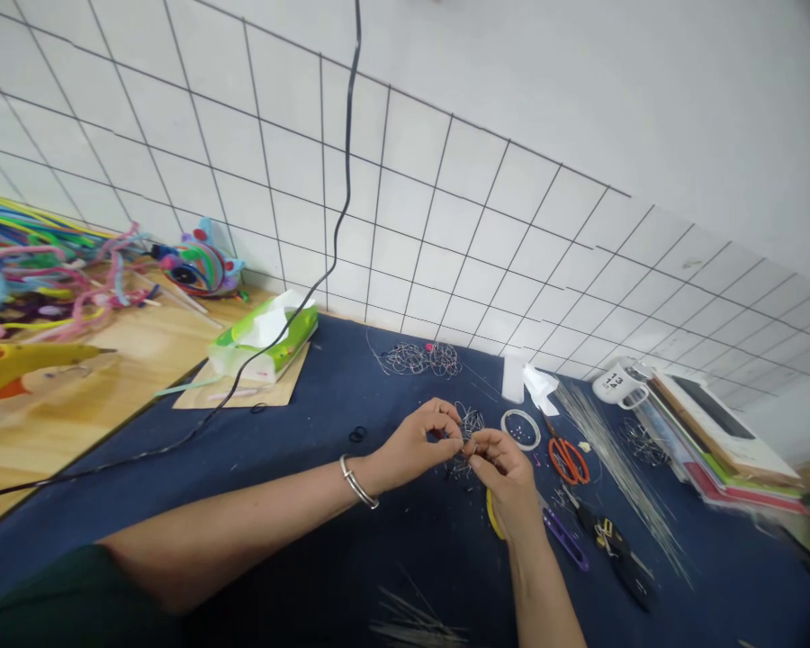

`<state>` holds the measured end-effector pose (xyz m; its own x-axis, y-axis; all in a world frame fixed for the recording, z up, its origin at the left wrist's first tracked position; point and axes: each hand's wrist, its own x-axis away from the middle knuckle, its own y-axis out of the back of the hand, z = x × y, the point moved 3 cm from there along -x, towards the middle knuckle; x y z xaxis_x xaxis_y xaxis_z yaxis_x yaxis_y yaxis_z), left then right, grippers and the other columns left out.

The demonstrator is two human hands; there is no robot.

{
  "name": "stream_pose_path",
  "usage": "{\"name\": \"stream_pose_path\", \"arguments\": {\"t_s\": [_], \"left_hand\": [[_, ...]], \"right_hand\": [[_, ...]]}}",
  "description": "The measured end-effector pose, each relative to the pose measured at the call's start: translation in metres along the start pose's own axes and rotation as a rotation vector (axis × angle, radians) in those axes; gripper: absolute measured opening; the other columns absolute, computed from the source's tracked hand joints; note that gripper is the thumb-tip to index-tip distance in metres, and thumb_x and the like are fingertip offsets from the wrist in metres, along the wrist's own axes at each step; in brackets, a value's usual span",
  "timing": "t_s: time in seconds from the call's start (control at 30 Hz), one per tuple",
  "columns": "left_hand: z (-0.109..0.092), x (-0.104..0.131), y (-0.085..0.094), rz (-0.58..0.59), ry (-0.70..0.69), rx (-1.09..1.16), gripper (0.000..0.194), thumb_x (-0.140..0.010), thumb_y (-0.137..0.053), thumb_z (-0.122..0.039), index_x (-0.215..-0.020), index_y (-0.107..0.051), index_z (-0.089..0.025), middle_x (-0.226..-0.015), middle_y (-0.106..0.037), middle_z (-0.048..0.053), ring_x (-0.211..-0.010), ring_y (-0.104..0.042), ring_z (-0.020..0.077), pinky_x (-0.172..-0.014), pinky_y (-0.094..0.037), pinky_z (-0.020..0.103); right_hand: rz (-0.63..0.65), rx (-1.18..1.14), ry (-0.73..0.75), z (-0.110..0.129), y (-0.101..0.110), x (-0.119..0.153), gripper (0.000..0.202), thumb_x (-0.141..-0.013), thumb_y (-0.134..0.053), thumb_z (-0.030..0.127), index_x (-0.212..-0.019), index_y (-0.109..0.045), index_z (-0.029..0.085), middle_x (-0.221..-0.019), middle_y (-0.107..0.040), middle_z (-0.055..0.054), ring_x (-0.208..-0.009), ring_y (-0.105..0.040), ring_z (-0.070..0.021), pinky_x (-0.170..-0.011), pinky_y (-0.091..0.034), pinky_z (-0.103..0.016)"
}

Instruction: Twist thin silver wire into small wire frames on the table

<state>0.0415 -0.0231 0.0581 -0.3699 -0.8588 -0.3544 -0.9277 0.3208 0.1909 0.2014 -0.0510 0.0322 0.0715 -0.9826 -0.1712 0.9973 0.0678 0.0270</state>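
Observation:
My left hand [415, 443] and my right hand [511, 481] meet over the dark blue cloth, thumbs and fingertips pinched close together. Between them shows a tangle of thin silvery wire [471, 419], its loops spreading beyond and below the fingers; the exact spot gripped is hidden. A white ring [521, 430] lies just past my right hand, with tiny beads inside it. Under the right wrist, a yellow curved thing [493, 515] is partly covered. Orange-handled scissors [568, 461] and a purple-handled tool [565, 538] rest to the right.
Black-handled pliers [614, 544] and long straight wires [625, 481] lie at right, near a mug [619, 384] and stacked books [722, 441]. Coiled wire [418, 358] sits by the wall. Leftward are a tissue pack [263, 342], a black cable [336, 243] and a yellow glue gun [27, 364].

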Motion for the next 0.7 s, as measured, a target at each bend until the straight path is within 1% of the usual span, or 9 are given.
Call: {"name": "stream_pose_path", "arguments": {"t_s": [0.1,0.2,0.27,0.37,0.5,0.57,0.63,0.7], "left_hand": [[-0.001,0.000,0.000,0.018,0.010,0.017,0.010,-0.074,-0.055,-0.015,-0.066,-0.060,-0.015,-0.092,-0.051,0.003,-0.090,-0.051,0.0141,-0.083,-0.039,0.028],[0.000,0.000,0.001,0.017,0.029,0.035,0.011,-0.074,-0.054,-0.014,-0.065,-0.060,-0.015,-0.091,-0.052,0.003,-0.089,-0.051,0.0138,-0.081,-0.040,0.027],[0.000,-0.001,0.001,0.013,0.035,0.040,0.011,-0.074,-0.054,-0.013,-0.064,-0.060,-0.015,-0.089,-0.053,0.003,-0.089,-0.050,0.0136,-0.080,-0.040,0.027],[0.002,-0.002,0.002,0.012,0.044,0.049,0.011,-0.074,-0.054,-0.013,-0.064,-0.059,-0.015,-0.087,-0.053,0.003,-0.088,-0.050,0.0134,-0.079,-0.040,0.027],[0.001,-0.002,0.002,0.010,0.036,0.047,0.011,-0.074,-0.055,-0.013,-0.065,-0.060,-0.015,-0.087,-0.053,0.003,-0.088,-0.050,0.0136,-0.079,-0.040,0.026],[0.000,-0.002,0.001,0.020,0.027,0.048,0.011,-0.075,-0.055,-0.014,-0.065,-0.060,-0.015,-0.087,-0.052,0.003,-0.087,-0.050,0.0134,-0.079,-0.040,0.026],[-0.001,-0.001,0.001,0.034,0.017,0.050,0.011,-0.075,-0.055,-0.014,-0.066,-0.060,-0.015,-0.088,-0.052,0.003,-0.087,-0.051,0.0131,-0.079,-0.041,0.026],[-0.001,-0.002,0.001,0.046,0.006,0.048,0.009,-0.075,-0.055,-0.014,-0.069,-0.061,-0.015,-0.089,-0.053,0.003,-0.087,-0.051,0.0131,-0.079,-0.041,0.026]], "right_hand": [[0.007,-0.041,0.003,-0.001,0.000,-0.001,0.022,-0.073,-0.059,0.020,-0.095,-0.057,0.020,-0.084,-0.063,-0.003,-0.079,-0.056,-0.0163,-0.073,-0.042,-0.029],[-0.010,0.018,0.026,0.001,0.001,-0.001,0.015,-0.073,-0.059,0.020,-0.087,-0.057,0.019,-0.082,-0.063,-0.003,-0.078,-0.057,-0.0161,-0.074,-0.042,-0.029],[-0.036,0.102,0.051,0.003,0.002,-0.001,0.010,-0.073,-0.058,0.020,-0.083,-0.057,0.019,-0.083,-0.063,-0.003,-0.078,-0.058,-0.0165,-0.074,-0.043,-0.029],[-0.056,0.296,0.104,0.010,0.002,0.000,0.011,-0.076,-0.054,0.020,-0.085,-0.060,0.020,-0.087,-0.063,-0.003,-0.081,-0.057,-0.0171,-0.075,-0.043,-0.029],[-0.035,0.526,0.266,0.021,-0.005,0.002,0.018,-0.077,-0.052,0.017,-0.091,-0.062,0.021,-0.091,-0.060,-0.004,-0.086,-0.055,-0.0175,-0.077,-0.042,-0.030],[-0.043,0.581,0.318,0.025,-0.009,0.003,0.013,-0.076,-0.055,0.018,-0.086,-0.063,0.021,-0.089,-0.059,-0.004,-0.085,-0.054,-0.0179,-0.077,-0.042,-0.029],[-0.063,0.586,0.310,0.025,-0.010,0.003,0.005,-0.076,-0.057,0.020,-0.076,-0.062,0.020,-0.083,-0.058,-0.004,-0.082,-0.054,-0.0175,-0.075,-0.041,-0.029],[-0.089,0.523,0.252,0.023,-0.007,0.003,0.006,-0.077,-0.056,0.022,-0.073,-0.060,0.020,-0.081,-0.058,-0.003,-0.078,-0.054,-0.0166,-0.072,-0.041,-0.028]]}}
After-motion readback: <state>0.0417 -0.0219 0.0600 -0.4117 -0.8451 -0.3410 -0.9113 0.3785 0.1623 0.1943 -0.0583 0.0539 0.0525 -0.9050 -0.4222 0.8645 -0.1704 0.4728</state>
